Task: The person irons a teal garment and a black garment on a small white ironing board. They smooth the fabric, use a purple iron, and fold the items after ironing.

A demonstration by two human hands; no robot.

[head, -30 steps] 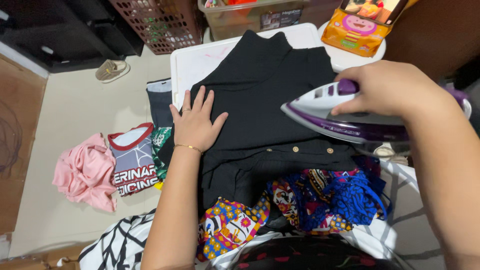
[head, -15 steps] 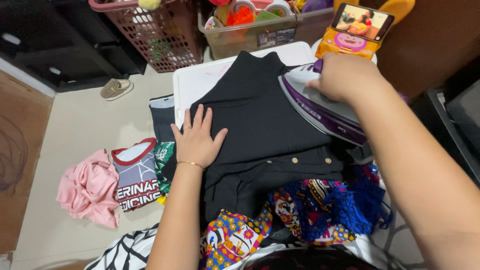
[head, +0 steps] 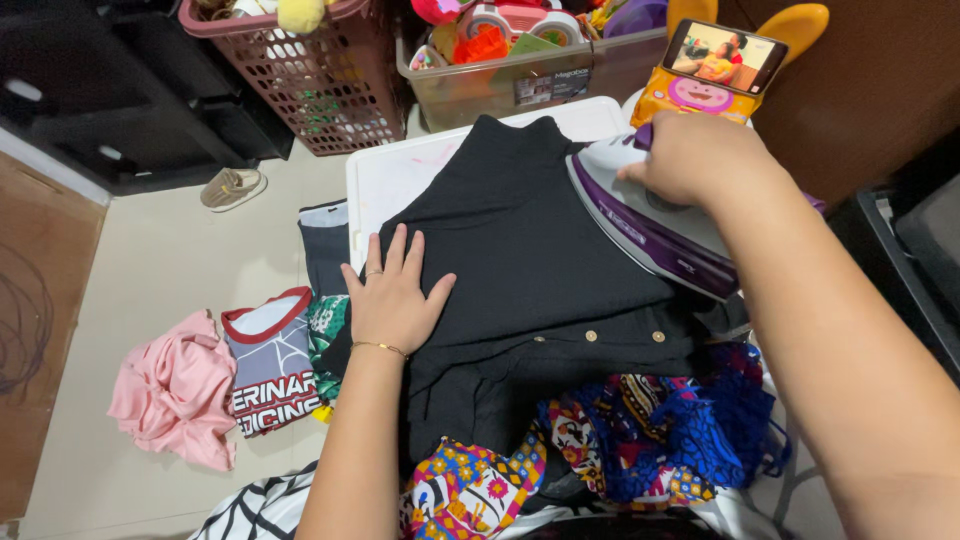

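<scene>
A black garment (head: 520, 270) with gold buttons lies spread on a white ironing board (head: 400, 175). My left hand (head: 392, 295) lies flat on its left edge, fingers spread, wearing a ring and a thin bracelet. My right hand (head: 700, 155) grips the handle of a white and purple steam iron (head: 645, 225), which rests on the garment's upper right part, tip pointing to the far end.
Bright patterned clothes (head: 600, 440) pile at the near end of the board. On the floor at left lie a pink cloth (head: 175, 390) and a grey and red shirt (head: 270, 355). Behind stand a brown laundry basket (head: 310, 70), a clear toy bin (head: 520, 75), a phone (head: 725, 55) and a shoe (head: 232, 187).
The iron has moved with my right hand from the garment's right side toward the far end of the board. My left hand has stayed pressed on the cloth.
</scene>
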